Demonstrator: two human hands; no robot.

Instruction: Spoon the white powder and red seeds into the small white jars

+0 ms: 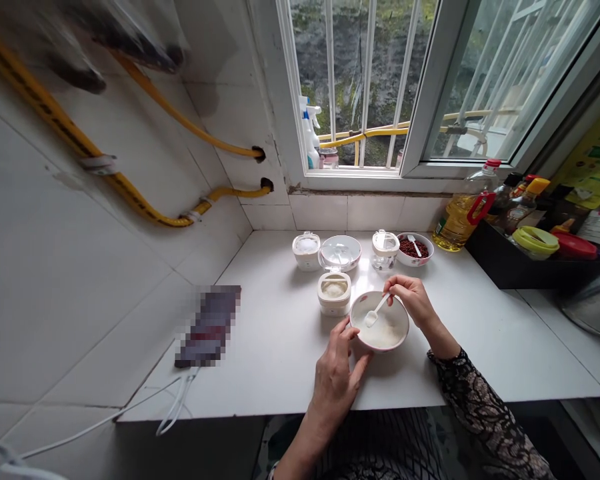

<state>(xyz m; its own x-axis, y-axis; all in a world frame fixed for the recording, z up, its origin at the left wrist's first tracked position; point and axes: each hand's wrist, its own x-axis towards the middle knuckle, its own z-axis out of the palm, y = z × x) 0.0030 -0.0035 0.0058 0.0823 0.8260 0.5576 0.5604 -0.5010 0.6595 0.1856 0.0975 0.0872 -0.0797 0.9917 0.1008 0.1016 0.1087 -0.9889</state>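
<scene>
My right hand (pixel 411 301) pinches the handle of a small white spoon (pixel 373 317), its tip over a white bowl (pixel 380 345) of pale powder or grains. Against the bowl's left side rests my left hand (pixel 337 367), thumb and fingers curved round the rim. Just left of the bowl is a lidded container (pixel 334 308) with its lid up and pale contents inside. Behind stand a second container of white contents (pixel 307 252), a bowl that looks clear inside (pixel 341 252), a third container (pixel 385 251) and a bowl of dark red pieces (pixel 415 249) with a white spoon.
An oil bottle (pixel 453 220) and a black box (pixel 510 257) of bottles and jars line the back right. A blurred dark object (pixel 210 327) with a white cable lies left. The counter's front edge (pixel 220 416) is near my body.
</scene>
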